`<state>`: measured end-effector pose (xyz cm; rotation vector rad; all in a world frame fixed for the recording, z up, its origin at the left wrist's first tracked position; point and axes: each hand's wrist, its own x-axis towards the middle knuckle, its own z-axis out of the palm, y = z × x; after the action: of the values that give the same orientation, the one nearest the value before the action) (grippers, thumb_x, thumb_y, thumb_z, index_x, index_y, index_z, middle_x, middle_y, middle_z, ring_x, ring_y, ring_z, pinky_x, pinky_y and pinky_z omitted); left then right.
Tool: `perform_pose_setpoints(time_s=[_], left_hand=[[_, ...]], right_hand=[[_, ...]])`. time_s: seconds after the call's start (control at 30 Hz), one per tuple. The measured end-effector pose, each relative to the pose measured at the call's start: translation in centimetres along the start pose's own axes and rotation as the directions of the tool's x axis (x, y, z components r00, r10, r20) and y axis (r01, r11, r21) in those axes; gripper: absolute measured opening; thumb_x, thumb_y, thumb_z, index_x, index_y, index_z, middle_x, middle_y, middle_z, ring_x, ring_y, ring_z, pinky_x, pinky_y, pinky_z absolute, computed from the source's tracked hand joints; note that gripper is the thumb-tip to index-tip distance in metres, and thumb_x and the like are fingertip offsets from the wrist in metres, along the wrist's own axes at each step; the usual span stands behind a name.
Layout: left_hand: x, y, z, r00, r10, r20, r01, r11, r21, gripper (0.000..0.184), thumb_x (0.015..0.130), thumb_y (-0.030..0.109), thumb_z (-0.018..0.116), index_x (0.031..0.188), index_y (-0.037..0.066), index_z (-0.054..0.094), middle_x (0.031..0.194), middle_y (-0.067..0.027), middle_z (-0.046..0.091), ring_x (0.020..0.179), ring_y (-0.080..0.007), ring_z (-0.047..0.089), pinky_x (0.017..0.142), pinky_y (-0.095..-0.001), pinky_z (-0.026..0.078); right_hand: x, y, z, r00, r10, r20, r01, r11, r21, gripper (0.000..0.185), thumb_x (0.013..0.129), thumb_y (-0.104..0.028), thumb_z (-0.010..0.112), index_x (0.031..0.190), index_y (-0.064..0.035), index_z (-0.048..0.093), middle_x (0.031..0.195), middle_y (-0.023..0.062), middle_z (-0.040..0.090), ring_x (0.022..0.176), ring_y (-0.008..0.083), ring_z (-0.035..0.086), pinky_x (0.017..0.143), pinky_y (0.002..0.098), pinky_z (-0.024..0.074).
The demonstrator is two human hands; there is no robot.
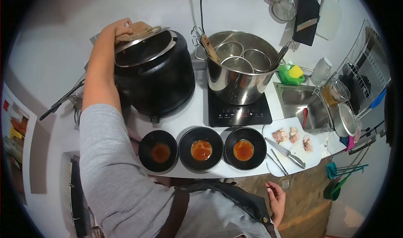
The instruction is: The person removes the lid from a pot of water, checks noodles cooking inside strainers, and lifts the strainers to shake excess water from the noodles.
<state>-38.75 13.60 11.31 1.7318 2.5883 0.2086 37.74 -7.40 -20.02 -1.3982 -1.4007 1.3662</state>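
At the upper left my left hand [121, 29] grips the lid [140, 41] of the big black pot [157, 85]. The lid is tilted up at the back, leaving a dark gap at the mouth; the pot's contents are hidden. My right hand [276, 201] hangs in front of the counter, loosely curled with its fingers apart and nothing in it. Along the counter's front stand three black bowls, a left bowl [145, 156], a middle bowl [184, 148] and a right bowl [260, 148], each with reddish-orange liquid in the bottom.
A steel stockpot [235, 87] with several strainer baskets stands on a black induction cooktop [218, 116]. The white cutting board [312, 154] carries sliced meat [280, 135], a knife [287, 153] and tongs [279, 162]. Right of it are a sink [289, 95] and a dish rack [365, 66].
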Motion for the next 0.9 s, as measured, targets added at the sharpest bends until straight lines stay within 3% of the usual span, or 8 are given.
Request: perform_pose_setpoints(time_s=[0.17,0.23,0.27,0.33,0.47,0.53,0.63,0.9], left_hand=[[-0.9,-1.2,0.1,0.999,0.005,-0.053,-0.012,0.991,-0.134,0.047,0.075,0.037,0.071,0.110,0.011,0.054,0.100,-0.0137,0.061,0.096,-0.0269,0.055,0.085,-0.0416,0.043],[-1.2,-1.2,-0.5,0.985,0.059,0.161,-0.033,0.987,-0.158,0.071,0.079,0.071,0.052,0.127,0.018,0.052,0.129,-0.0207,0.051,0.120,-0.0333,0.047,0.096,-0.0491,0.037],[-1.5,-1.0,-0.4,0.986,0.056,0.158,-0.031,0.987,-0.159,0.071,0.079,0.071,0.052,0.127,0.018,0.052,0.129,-0.0207,0.051,0.120,-0.0333,0.047,0.096,-0.0491,0.037],[-1.9,-0.5,-0.1,0.979,-0.135,0.150,0.175,0.939,-0.298,0.090,0.075,0.086,0.030,0.142,0.026,0.040,0.148,-0.0199,0.031,0.136,-0.0388,0.028,0.104,-0.0560,0.027],[-1.7,-0.5,0.4,0.969,-0.135,0.208,0.206,0.904,-0.375,0.101,0.070,0.091,0.019,0.146,0.027,0.031,0.154,-0.0165,0.015,0.141,-0.0404,0.013,0.109,-0.0586,0.016],[-2.6,0.6,0.5,0.972,-0.173,0.158,0.232,0.806,-0.545,0.098,0.071,0.088,0.033,0.145,0.024,0.034,0.154,-0.0198,0.012,0.144,-0.0330,0.007,0.111,-0.0555,0.010],[-2.0,0.2,0.4,0.960,-0.146,0.239,0.239,0.870,-0.430,0.105,0.070,0.091,0.022,0.147,0.020,0.030,0.154,-0.0170,0.014,0.142,-0.0359,0.013,0.112,-0.0535,0.011],[-2.0,-0.2,0.9,0.976,-0.124,0.180,0.192,0.880,-0.435,0.104,0.072,0.089,0.024,0.147,0.018,0.030,0.155,-0.0153,0.015,0.143,-0.0336,0.012,0.113,-0.0518,0.010]], right_hand=[[-0.3,0.2,-0.1,1.000,-0.001,-0.003,0.001,1.000,-0.018,0.025,0.087,-0.005,0.061,0.110,0.0050,0.060,0.102,0.0125,0.067,0.094,0.0158,0.062,0.083,0.0271,0.0471],[-0.3,0.3,-0.3,1.000,-0.001,-0.003,0.001,1.000,-0.032,0.025,0.087,-0.005,0.061,0.109,0.0050,0.061,0.102,0.0126,0.067,0.094,0.0160,0.062,0.083,0.0275,0.0472],[-0.2,0.5,-0.6,1.000,-0.022,-0.006,0.021,0.999,-0.045,0.025,0.087,-0.005,0.061,0.109,0.0049,0.060,0.101,0.0122,0.067,0.094,0.0163,0.062,0.084,0.0279,0.0472],[-0.1,0.8,-0.9,0.999,-0.045,-0.009,0.044,0.997,-0.061,0.025,0.087,-0.005,0.061,0.109,0.0049,0.060,0.101,0.0119,0.067,0.094,0.0166,0.062,0.084,0.0284,0.0473],[0.2,0.5,-1.4,0.997,-0.074,0.000,0.074,0.995,-0.062,0.024,0.087,-0.005,0.061,0.108,0.0048,0.061,0.099,0.0111,0.067,0.095,0.0168,0.062,0.085,0.0288,0.0471],[0.5,0.4,-1.7,0.997,-0.078,-0.007,0.077,0.996,-0.049,0.023,0.087,-0.005,0.061,0.108,0.0047,0.061,0.098,0.0109,0.067,0.095,0.0170,0.062,0.085,0.0288,0.0471],[0.6,0.5,-2.2,0.997,-0.080,-0.001,0.079,0.992,-0.094,0.023,0.087,-0.005,0.061,0.108,0.0046,0.061,0.099,0.0114,0.067,0.095,0.0172,0.062,0.085,0.0289,0.0472],[0.9,0.1,-2.7,0.998,-0.058,0.019,0.060,0.994,-0.088,0.024,0.087,-0.006,0.061,0.109,0.0044,0.061,0.099,0.0114,0.067,0.094,0.0164,0.062,0.085,0.0284,0.0476]])
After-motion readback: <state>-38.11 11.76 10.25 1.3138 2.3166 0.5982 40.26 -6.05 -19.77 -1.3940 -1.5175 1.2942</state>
